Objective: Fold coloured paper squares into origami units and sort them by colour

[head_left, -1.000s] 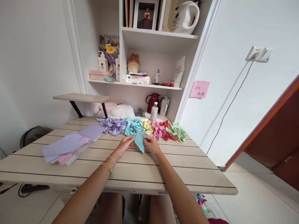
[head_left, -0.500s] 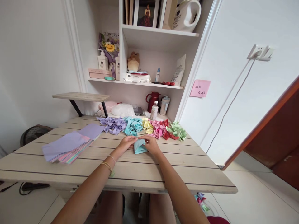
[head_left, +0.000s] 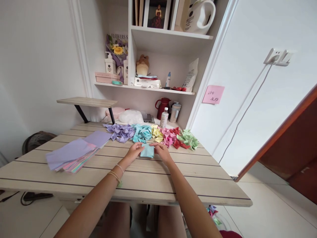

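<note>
A folded sheet of light blue origami paper point(head_left: 147, 151) is held between my two hands above the middle of the table. Its visible face is roughly square. My left hand point(head_left: 134, 152) pinches its left edge, with the thumb on top. On the opposite side my right hand point(head_left: 162, 152) grips the upper right corner between thumb and fingers. Just beyond lie folded paper pieces sorted by colour: purple ones point(head_left: 122, 133), blue ones point(head_left: 142, 133), yellow ones point(head_left: 156, 133), pink ones point(head_left: 169, 137), red ones point(head_left: 178, 143) and green ones point(head_left: 188, 138).
A fanned stack of coloured paper sheets point(head_left: 71, 153) lies on the wooden table point(head_left: 104, 178) at the left. Behind it stands a small raised shelf point(head_left: 86, 102). A bottle point(head_left: 163, 117), a red jug point(head_left: 162, 107) and a tumbler point(head_left: 175, 111) stand at the back.
The blue paper has gone from a pointed, partly opened shape to a flatter square. Both hands have shifted slightly away from me and still hold its sides.
</note>
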Available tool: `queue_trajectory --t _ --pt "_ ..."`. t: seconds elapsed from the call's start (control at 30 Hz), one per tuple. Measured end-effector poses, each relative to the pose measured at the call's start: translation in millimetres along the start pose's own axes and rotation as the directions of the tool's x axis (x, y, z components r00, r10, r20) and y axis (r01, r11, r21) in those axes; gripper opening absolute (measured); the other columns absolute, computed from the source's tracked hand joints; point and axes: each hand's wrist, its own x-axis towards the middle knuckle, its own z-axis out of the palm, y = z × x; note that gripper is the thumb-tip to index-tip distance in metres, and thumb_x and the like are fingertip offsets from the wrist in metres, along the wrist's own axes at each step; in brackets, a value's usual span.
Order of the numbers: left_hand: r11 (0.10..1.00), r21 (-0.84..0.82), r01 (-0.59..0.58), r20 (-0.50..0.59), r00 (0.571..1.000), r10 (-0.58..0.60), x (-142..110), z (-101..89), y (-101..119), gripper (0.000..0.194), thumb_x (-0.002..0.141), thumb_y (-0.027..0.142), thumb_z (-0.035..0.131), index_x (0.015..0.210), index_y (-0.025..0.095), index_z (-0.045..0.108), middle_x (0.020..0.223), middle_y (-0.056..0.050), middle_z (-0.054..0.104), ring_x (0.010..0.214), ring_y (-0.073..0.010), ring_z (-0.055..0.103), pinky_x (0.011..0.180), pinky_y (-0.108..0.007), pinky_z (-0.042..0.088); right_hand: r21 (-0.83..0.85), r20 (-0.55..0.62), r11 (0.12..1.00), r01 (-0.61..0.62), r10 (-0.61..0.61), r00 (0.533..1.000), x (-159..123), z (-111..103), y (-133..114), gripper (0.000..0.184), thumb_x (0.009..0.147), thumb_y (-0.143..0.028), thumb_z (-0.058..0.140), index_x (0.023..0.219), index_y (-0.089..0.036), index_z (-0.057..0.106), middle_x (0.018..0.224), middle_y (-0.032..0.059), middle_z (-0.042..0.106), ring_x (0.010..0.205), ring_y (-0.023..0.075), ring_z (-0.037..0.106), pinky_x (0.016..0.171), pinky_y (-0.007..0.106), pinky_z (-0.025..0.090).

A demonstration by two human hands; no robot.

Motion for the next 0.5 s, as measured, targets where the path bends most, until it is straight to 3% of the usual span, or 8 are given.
queue_trajectory --t 0.13,0.27,0.37,0.5 --pt "0.995 0.014 -0.094 -0.092 0.991 0.095 0.5 -2.3 -1.8 0.042 0.065 0.031 0.068 0.102 0.019 0.052 0.067 0.003 0.059 0.054 -0.0101 0.054 0.054 -0.021 0.042 0.101 0.203 0.99 -0.1 0.078 0.976 -4.7 4.5 -3.3 0.029 0.074 -0.035 0.052 0.088 -0.018 0.071 0.07 0.0029 0.063 0.062 0.0146 0.057 0.061 0.029 0.049" --pt "0.976 0.142 -0.167 -0.133 0.973 0.186 2.1 -5.0 -1.6 0.023 0.065 0.029 0.066 0.082 0.015 0.062 0.079 -0.005 0.064 0.076 -0.0169 0.059 0.072 -0.027 0.045 -0.088 0.297 0.996 -0.023 0.048 0.954 -9.6 7.5 -0.2 0.041 0.063 -0.039 0.071 0.099 -0.02 0.068 0.075 0.0012 0.062 0.065 0.0136 0.056 0.064 0.028 0.048" --pt "0.972 0.17 -0.161 -0.141 0.972 0.186 2.5 -6.4 -1.3 0.023 0.065 0.027 0.065 0.084 0.014 0.067 0.094 -0.009 0.067 0.091 -0.0213 0.059 0.081 -0.03 0.044 -0.197 0.278 0.977 0.079 -0.022 0.96 -9.5 7.7 3.4 0.058 0.054 -0.037 0.078 0.108 -0.021 0.064 0.08 0.0009 0.063 0.067 0.0133 0.056 0.067 0.028 0.047" --pt "0.996 0.055 -0.07 -0.09 0.993 0.075 0.5 -4.9 -0.8 0.035 0.064 0.025 0.068 0.097 0.014 0.066 0.1 -0.01 0.066 0.083 -0.0197 0.062 0.073 -0.03 0.048 -0.252 0.127 0.961 0.113 -0.082 0.988 -4.8 4.3 7.4 0.044 0.062 -0.043 0.071 0.099 -0.019 0.067 0.084 0.0039 0.066 0.063 0.0132 0.056 0.063 0.028 0.047"
